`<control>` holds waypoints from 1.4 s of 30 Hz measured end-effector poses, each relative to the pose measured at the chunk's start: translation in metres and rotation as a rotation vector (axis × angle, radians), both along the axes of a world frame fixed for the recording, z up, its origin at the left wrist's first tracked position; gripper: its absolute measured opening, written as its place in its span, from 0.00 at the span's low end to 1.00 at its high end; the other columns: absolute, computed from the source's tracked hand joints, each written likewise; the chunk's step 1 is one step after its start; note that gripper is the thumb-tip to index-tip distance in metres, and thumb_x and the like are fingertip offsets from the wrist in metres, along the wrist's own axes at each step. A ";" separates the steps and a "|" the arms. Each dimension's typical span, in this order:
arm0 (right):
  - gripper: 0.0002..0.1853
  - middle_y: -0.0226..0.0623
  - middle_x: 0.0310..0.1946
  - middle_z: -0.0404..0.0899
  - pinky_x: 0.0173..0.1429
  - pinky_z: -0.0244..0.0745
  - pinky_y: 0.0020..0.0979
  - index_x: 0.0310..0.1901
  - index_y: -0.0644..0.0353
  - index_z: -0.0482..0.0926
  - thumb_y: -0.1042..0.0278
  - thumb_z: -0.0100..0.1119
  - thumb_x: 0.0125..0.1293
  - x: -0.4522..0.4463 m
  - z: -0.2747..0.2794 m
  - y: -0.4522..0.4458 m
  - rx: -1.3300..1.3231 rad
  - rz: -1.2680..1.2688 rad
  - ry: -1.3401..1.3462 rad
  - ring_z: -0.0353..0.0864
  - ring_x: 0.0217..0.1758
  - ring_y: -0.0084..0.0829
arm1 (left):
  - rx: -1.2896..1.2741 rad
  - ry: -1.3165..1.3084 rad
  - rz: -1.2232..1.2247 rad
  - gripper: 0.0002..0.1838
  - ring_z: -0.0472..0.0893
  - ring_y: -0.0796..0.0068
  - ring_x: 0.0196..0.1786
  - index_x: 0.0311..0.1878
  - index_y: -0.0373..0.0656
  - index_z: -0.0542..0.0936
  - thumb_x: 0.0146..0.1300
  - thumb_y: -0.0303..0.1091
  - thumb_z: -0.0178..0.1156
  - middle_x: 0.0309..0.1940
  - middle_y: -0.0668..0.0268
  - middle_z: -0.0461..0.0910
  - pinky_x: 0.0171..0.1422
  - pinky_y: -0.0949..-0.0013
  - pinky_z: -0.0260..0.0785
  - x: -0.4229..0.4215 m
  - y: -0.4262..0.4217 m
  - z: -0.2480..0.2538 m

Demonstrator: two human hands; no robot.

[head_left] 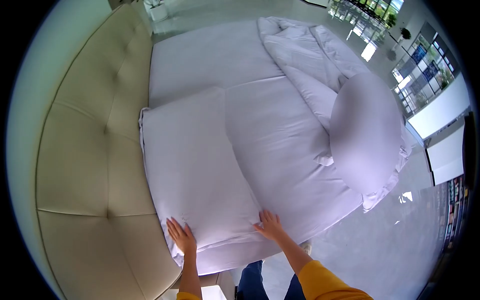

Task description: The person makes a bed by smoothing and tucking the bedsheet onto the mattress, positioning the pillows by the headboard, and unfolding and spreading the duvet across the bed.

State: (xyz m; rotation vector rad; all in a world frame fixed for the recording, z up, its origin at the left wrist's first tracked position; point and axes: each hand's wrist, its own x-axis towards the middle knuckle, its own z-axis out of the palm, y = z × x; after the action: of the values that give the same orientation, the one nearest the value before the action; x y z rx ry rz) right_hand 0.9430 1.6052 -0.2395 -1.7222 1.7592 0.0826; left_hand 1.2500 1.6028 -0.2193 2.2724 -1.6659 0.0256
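Note:
A pale lilac pillow (pixel 195 160) lies flat on the bed, up against the headboard. Near its front left corner, my left hand (pixel 182 238) rests on the fabric with the fingers stretched out. Small dark marks, too small to read, show on the cloth beside those fingertips. My right hand (pixel 270 225) lies at the pillow's front right corner, fingers apart and touching the fabric. Neither hand grips anything. Beneath the pillow spreads a smooth lilac bed sheet (pixel 285 135).
A tufted beige headboard (pixel 85 160) runs along the left. The folded duvet (pixel 305 55) lies bunched at the bed's far right, partly hidden by a blurred oval patch. A glossy grey floor (pixel 390 235) surrounds the bed. A white plant pot (pixel 159 12) stands beyond it.

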 end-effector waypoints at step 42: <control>0.49 0.54 0.61 0.44 0.62 0.42 0.49 0.61 0.62 0.44 0.35 0.52 0.47 -0.611 0.127 -0.005 -0.306 -0.748 -0.259 0.42 0.65 0.48 | -0.091 0.445 -0.656 0.38 0.50 0.52 0.63 0.60 0.34 0.51 0.55 0.52 0.49 0.59 0.48 0.52 0.64 0.56 0.43 -0.685 -0.195 0.101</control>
State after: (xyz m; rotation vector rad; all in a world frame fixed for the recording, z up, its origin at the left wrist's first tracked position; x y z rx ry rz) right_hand 0.3324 1.6006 -0.1129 -1.0875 2.1638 -0.7289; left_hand 0.5648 1.4082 -0.1181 1.4291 -1.9945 -0.5008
